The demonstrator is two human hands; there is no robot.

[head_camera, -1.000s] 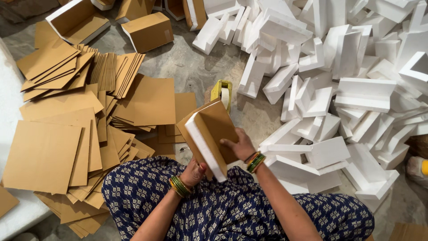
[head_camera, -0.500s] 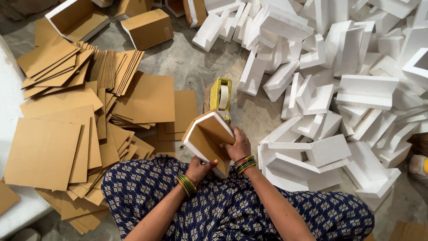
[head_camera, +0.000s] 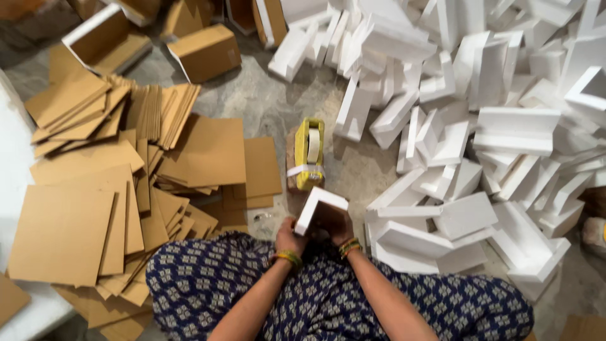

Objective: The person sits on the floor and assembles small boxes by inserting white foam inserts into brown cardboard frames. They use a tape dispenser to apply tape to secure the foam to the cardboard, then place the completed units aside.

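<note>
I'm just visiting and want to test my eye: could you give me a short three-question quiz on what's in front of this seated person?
1. True or false: both hands hold one white foam corner piece.
2. Which stands just beyond the hands? A) yellow tape dispenser B) scissors C) bottle
3. On which side of the person do the flat cardboard sheets lie?

Key:
1. True: the left hand and right hand grip the foam corner piece.
2. A, the yellow tape dispenser.
3. The left, where the cardboard sheets are piled.

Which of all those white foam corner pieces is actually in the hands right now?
The white foam angle piece in front of the lap, just below the yellow tape dispenser. Both hands grip it; the others lie loose in the pile to the right.
</note>
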